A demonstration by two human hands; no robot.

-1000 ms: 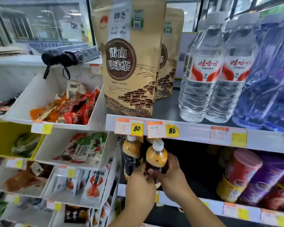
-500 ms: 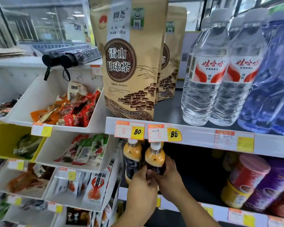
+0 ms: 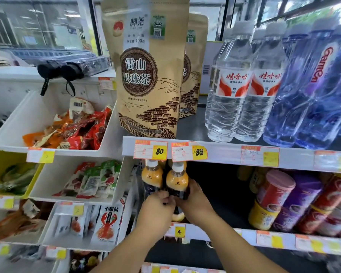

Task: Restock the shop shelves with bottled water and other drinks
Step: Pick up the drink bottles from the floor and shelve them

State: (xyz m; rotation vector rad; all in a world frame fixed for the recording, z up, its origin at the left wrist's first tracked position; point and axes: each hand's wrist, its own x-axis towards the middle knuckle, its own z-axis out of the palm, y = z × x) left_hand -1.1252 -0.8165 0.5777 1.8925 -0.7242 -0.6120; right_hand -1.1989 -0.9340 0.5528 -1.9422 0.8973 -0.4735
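Observation:
An orange drink bottle with a white cap and dark label stands at the front of the middle shelf. My left hand and my right hand both grip its lower body from either side. A second, identical orange bottle stands just to its left, and more sit behind. Clear water bottles with red-and-white labels stand on the upper shelf, beside blue-tinted bottles.
Brown tea pouches stand on the upper shelf at left. Round snack canisters fill the middle shelf at right, with a dark gap between them and the bottles. White bins of packaged snacks hang at left. Price tags line the shelf edges.
The view has shifted slightly down and closer. Both hands stay on the orange bottle, which sits a little further back under the upper shelf edge.

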